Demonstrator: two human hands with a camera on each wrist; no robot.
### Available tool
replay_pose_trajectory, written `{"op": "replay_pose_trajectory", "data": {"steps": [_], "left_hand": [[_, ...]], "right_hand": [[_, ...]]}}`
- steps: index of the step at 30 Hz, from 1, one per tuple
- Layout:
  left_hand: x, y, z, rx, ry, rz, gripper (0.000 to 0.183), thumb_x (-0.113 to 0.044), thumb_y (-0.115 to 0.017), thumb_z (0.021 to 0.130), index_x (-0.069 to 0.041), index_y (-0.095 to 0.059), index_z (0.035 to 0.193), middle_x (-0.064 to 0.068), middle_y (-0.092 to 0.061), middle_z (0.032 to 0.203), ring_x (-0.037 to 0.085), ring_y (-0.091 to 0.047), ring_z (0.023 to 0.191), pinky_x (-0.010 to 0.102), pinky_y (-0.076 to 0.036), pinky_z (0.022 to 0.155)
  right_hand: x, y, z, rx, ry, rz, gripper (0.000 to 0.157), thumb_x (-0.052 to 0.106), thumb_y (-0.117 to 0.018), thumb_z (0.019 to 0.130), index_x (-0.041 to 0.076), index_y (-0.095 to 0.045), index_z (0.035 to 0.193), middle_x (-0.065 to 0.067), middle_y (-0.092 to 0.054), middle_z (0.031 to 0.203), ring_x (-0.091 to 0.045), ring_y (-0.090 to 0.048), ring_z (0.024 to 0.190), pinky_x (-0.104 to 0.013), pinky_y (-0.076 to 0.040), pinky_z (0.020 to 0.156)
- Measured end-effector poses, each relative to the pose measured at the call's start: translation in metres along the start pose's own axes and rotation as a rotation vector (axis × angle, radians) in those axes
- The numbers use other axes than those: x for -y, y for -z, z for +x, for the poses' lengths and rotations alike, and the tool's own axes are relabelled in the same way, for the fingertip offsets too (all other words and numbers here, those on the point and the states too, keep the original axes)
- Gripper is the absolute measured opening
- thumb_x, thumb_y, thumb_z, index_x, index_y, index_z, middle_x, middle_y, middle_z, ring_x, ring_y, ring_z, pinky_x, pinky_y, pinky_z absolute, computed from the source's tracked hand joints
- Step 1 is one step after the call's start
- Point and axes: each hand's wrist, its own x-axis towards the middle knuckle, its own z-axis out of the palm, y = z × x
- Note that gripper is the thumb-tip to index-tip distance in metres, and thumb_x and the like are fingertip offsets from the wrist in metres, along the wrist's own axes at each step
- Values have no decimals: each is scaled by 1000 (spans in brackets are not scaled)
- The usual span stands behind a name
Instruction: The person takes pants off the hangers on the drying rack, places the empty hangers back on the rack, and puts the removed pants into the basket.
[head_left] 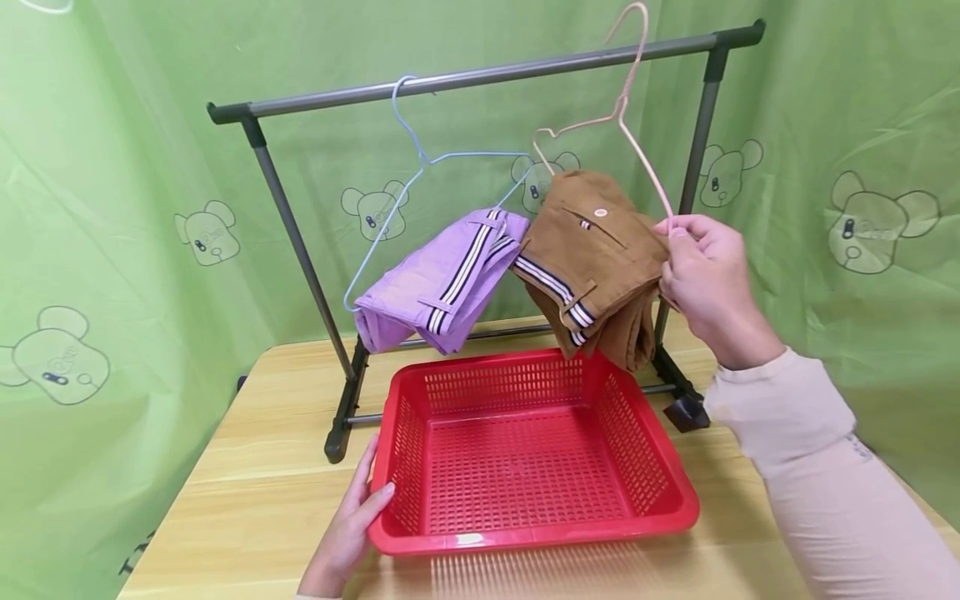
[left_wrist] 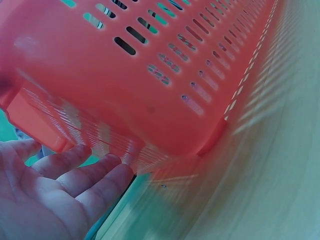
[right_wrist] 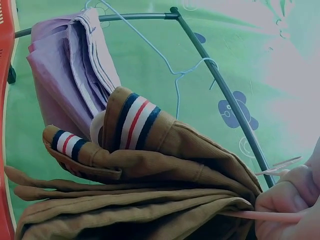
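My right hand point(head_left: 705, 271) pinches the lower right corner of a pink wire hanger point(head_left: 647, 158). Folded brown trousers point(head_left: 581, 242) with a striped waistband hang on it. The hanger's hook stands above the rack's rail, its top clear of the bar. Folded purple trousers point(head_left: 442, 279) hang to the left on a blue hanger point(head_left: 408, 129) hooked over the rail. At the left corner of a red plastic basket point(head_left: 536, 537), my left hand point(head_left: 348, 525) holds the rim, thumb on top. Its fingers point(left_wrist: 85, 172) lie against the basket's outer side in the left wrist view.
The grey-and-black clothes rack point(head_left: 480, 77) stands on a wooden table point(head_left: 255, 467), its feet behind and beside the basket. A green curtain point(head_left: 285, 50) with mouse-like drawings hangs around the back and sides. Part of a white hanger-like loop point(head_left: 48, 7) shows at top left.
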Motion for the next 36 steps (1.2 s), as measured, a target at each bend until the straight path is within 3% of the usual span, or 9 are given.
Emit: {"op": "replay_pose_trajectory", "data": {"steps": [16, 22, 27, 36], "left_hand": [[-2, -2, -1, 22, -30, -26, 72, -11, -44, 102, -23, 3, 156, 43, -25, 143, 46, -55, 113, 53, -50, 85], [-6, -2, 0, -24, 2, 36, 72, -10, -48, 101, -21, -4, 156, 40, -36, 136, 49, -58, 107, 52, -52, 82], [-11, -2, 0, -52, 10, 95, 74, -7, -52, 98, -17, -6, 156, 37, -36, 140, 47, -60, 105, 49, -54, 80], [-19, -7, 1, -109, -10, 144, 76, -3, -57, 95, -12, -10, 155, 30, -26, 151, 48, -46, 124, 50, -52, 86]], "right_hand": [[1, 8, -7, 17, -6, -19, 17, 9, -42, 103, -6, -49, 108, 5, -39, 50, -6, -32, 37, -22, -21, 32], [0, 12, -8, 21, -8, -31, 16, 8, -42, 102, -5, -49, 108, 5, -39, 49, -6, -31, 36, -23, -20, 32], [-1, 15, -10, 28, -6, -48, 18, 9, -42, 103, -5, -49, 109, 5, -39, 49, -6, -31, 36, -23, -21, 32], [-1, 18, -14, 19, -1, -76, 19, 10, -43, 103, -6, -50, 110, 6, -40, 50, -6, -32, 37, -23, -22, 33]]}}
